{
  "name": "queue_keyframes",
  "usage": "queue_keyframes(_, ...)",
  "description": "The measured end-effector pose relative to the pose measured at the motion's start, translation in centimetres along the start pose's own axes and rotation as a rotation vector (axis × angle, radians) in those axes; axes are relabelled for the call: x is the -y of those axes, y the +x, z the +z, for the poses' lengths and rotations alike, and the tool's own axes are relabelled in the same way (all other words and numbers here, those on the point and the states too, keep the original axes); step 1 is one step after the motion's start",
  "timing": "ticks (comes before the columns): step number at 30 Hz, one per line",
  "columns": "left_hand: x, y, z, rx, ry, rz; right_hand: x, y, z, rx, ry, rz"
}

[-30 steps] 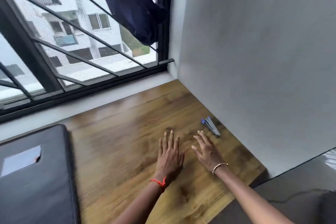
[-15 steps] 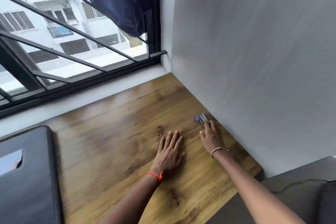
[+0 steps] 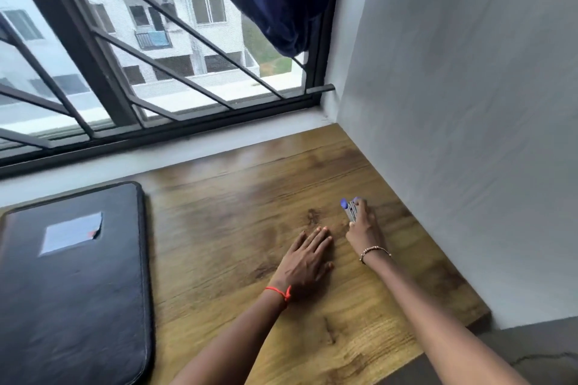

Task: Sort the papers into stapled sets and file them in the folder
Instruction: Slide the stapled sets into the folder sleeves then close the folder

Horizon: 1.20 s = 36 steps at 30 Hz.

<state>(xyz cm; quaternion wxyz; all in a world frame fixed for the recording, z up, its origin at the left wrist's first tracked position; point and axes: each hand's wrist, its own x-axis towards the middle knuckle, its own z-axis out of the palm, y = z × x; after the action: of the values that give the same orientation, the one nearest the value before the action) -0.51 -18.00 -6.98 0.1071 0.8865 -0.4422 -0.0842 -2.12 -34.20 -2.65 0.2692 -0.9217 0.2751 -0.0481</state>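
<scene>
Right of centre in the frame, on the wooden table [image 3: 219, 203], the right hand [image 3: 364, 230] curls its fingers round a small blue-tipped stapler [image 3: 349, 209] near the wall, the left hand [image 3: 308, 256] lies flat beside it with fingers straight, and the black folder [image 3: 72, 291] rests closed at lower left.

No legible writing anywhere; just a pale, seemingly blank label [image 3: 71, 233] on the black folder [image 3: 78, 316].
</scene>
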Motion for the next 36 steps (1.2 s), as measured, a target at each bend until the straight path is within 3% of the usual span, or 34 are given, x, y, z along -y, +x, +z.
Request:
queue_keyframes(7, 6.9, -7.9, -2.5, -0.091, -0.026, -0.118, 8.4, -3.2, 4.6, 0.066, 0.054, -0.149)
queue_keyframes(12, 11.6, -15.2, -5.6, -0.250, 0.041, -0.282, 15.1, -8.0, 9.1, 0.176, 0.069, -0.273)
queue_keyframes(15, 13.8, -19.0, -6.5, -0.201, 0.086, -0.334, 17.6, -11.0, 10.9, 0.229, 0.025, -0.308)
queue_keyframes(20, 15.8, -24.9, -6.8, -0.311, 0.130, -0.376, 20.4, -15.2, 13.3, 0.263, 0.022, -0.400)
queue_keyframes(29, 16.9, -31.3, -5.7, -0.336, 0.139, -0.460, 22.1, -19.1, 16.1, 0.204, -0.065, -0.308)
queue_keyframes(36, 16.6, -33.3, -4.5, -0.231, 0.081, -0.503, 22.5, -19.2, 16.8, 0.128, 0.006, -0.229)
